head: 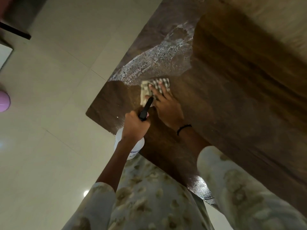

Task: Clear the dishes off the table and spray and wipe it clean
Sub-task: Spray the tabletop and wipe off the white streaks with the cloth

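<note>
left hand point(135, 125) grips bottle point(129, 145); right hand point(163, 102) flat on cloth point(155, 89); far spray point(157, 60) may dry, leaving streaks.

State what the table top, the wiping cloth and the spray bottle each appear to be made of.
Table top: probably wood or wood-look laminate, brown with grain streaks, glossy where wet.
Cloth: woven fabric, checked pattern, soft folds.
Spray bottle: likely plastic, translucent white body, black nozzle.

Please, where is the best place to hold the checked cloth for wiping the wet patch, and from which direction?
Press flat from above, palm on the checked cloth, as the right hand does. The cloth lies folded and flat on the table, so spread fingers probably push it better than pinching.
</note>
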The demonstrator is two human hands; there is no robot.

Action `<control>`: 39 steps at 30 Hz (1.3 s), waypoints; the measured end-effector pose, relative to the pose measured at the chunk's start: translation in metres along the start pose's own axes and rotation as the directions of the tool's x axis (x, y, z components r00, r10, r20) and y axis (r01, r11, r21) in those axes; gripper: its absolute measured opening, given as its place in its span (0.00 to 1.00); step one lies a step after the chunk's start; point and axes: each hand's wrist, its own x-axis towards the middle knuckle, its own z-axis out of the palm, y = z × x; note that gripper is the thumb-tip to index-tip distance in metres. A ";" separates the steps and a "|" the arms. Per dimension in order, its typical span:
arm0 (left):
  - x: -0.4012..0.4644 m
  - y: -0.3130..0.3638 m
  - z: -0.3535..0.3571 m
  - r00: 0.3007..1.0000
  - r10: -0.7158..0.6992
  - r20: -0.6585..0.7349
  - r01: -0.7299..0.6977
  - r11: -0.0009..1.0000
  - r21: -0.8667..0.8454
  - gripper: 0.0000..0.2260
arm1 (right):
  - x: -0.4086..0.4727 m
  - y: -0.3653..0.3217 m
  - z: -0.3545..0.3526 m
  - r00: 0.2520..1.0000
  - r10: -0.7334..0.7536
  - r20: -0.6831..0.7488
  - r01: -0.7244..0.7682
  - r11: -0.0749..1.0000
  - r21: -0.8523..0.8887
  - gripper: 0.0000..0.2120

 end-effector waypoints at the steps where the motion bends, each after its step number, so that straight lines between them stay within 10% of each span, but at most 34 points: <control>1: 0.001 0.001 -0.003 1.000 -0.005 0.012 0.006 1.000 -0.005 0.02 | -0.007 -0.008 0.002 0.999 -0.047 0.017 0.047 0.999 0.016 0.25; 5: 0.007 0.003 -0.016 0.998 -0.019 0.060 0.020 1.000 -0.023 0.01 | -0.059 0.009 0.003 0.988 -0.145 0.051 0.142 0.988 0.066 0.27; 12: 0.026 0.003 -0.037 0.993 -0.094 0.068 0.096 0.995 -0.032 0.14 | -0.042 0.027 -0.017 0.979 0.204 0.008 -0.204 0.977 0.068 0.21; 39: 0.088 -0.012 -0.101 0.999 -0.050 0.004 0.050 0.999 0.022 0.06 | 0.043 0.002 -0.008 0.989 -0.121 0.082 0.119 0.993 0.022 0.23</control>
